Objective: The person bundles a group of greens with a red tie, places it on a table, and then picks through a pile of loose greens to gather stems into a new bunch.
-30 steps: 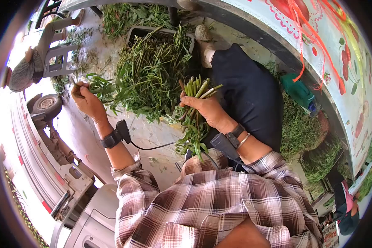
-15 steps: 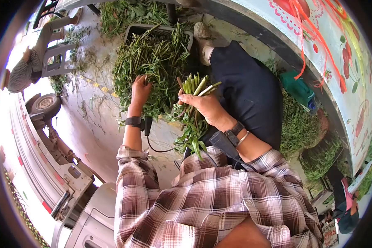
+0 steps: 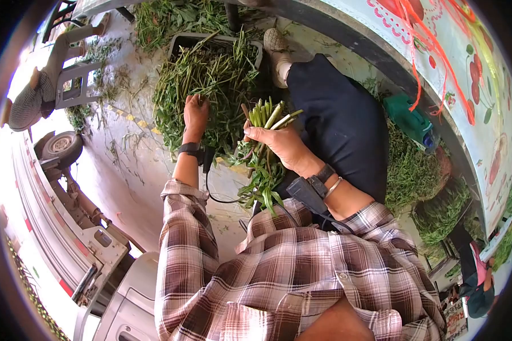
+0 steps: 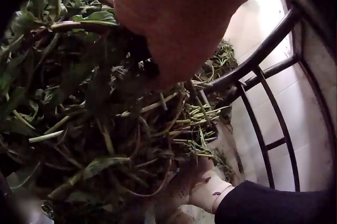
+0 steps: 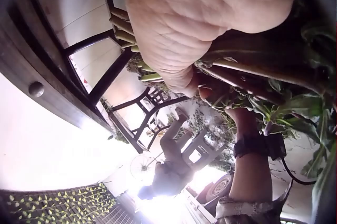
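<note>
The right hand (image 3: 290, 149) grips a bundle of cut green stems (image 3: 265, 115), ends pointing up and leaves hanging below the fist. In the head view the left hand (image 3: 195, 118) is over the heap of leafy stems (image 3: 224, 79) in a dark crate (image 3: 185, 40), its fingers bent down at the greens. Whether it pinches a stem is hidden. The left wrist view has the left hand (image 4: 174, 18) above tangled stems (image 4: 105, 139). In the right wrist view the right hand (image 5: 195, 18) is closed round the stalks (image 5: 247, 71).
A table with a printed cloth (image 3: 449, 68) and red ribbons runs along the upper right. More greens (image 3: 415, 170) lie below it, near a green bottle (image 3: 407, 122). At left are a seated person (image 3: 31, 102), a grey stool (image 3: 77, 85) and a vehicle (image 3: 45, 210).
The left hand has moved right from beside the crate onto the heap; the leafy stem it held out at the side is no longer seen. The right hand keeps its bundle almost still.
</note>
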`<action>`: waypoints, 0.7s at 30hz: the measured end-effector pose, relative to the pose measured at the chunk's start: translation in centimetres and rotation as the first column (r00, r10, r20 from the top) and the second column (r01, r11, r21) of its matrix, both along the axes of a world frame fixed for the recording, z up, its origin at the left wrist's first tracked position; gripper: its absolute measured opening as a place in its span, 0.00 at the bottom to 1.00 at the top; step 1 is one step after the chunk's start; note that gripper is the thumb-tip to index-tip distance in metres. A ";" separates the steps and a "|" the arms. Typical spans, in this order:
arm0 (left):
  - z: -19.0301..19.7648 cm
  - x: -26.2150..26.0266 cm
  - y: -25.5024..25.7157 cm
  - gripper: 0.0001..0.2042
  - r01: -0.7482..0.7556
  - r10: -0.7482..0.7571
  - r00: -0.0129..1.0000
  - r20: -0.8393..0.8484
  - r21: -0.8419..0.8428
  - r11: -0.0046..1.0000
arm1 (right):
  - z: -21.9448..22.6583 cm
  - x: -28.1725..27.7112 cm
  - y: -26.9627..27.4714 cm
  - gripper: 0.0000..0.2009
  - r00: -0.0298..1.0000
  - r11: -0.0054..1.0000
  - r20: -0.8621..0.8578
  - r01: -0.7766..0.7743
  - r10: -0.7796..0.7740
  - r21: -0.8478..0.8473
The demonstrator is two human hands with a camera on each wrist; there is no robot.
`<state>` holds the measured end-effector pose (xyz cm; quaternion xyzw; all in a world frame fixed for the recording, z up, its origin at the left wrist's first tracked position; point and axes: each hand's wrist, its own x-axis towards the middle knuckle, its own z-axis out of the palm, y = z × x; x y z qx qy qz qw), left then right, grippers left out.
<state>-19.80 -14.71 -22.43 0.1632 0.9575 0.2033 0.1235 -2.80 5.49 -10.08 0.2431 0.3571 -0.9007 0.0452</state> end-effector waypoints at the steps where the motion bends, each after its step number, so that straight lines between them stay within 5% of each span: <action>1: 0.2 0.0 -0.1 0.08 0.000 0.000 1.000 -0.001 -0.001 1.000 | 0.1 0.0 0.0 0.04 1.000 1.000 0.007 0.002 -0.002 -0.001; 7: 0.0 0.8 0.0 0.08 0.073 -0.073 0.996 0.052 -0.005 0.997 | -0.1 0.2 0.1 0.07 0.999 0.999 -0.018 -0.042 0.042 0.008; 10: -0.4 0.6 0.8 0.08 0.081 -0.081 0.997 0.002 -0.139 0.987 | 0.1 0.1 0.1 0.05 1.000 1.000 -0.017 -0.016 0.016 0.022; 16: 0.2 0.4 0.0 0.06 -0.028 0.039 0.997 -0.065 0.163 0.986 | 0.2 0.1 0.2 0.04 1.000 1.000 -0.011 0.004 -0.004 0.007; 17: 0.0 0.1 -0.7 0.06 0.023 0.015 0.981 -0.195 0.190 0.982 | 0.2 0.1 0.1 0.04 1.000 1.000 -0.014 0.007 -0.007 -0.004; 19: -0.2 -0.9 -2.2 0.05 -0.111 0.175 0.975 -0.135 0.386 0.916 | 0.1 0.1 0.1 0.04 1.000 1.000 -0.017 0.007 -0.007 -0.007; 20: 1.7 -0.6 -2.1 0.04 -0.259 0.268 0.961 0.067 0.555 0.791 | 0.1 0.1 0.1 0.04 1.000 1.000 -0.021 0.009 -0.009 -0.010; 21: 2.7 -0.8 -2.3 0.04 -0.243 0.282 0.958 0.044 0.643 0.726 | 0.1 0.1 0.1 0.04 1.000 1.000 -0.022 0.007 -0.007 -0.010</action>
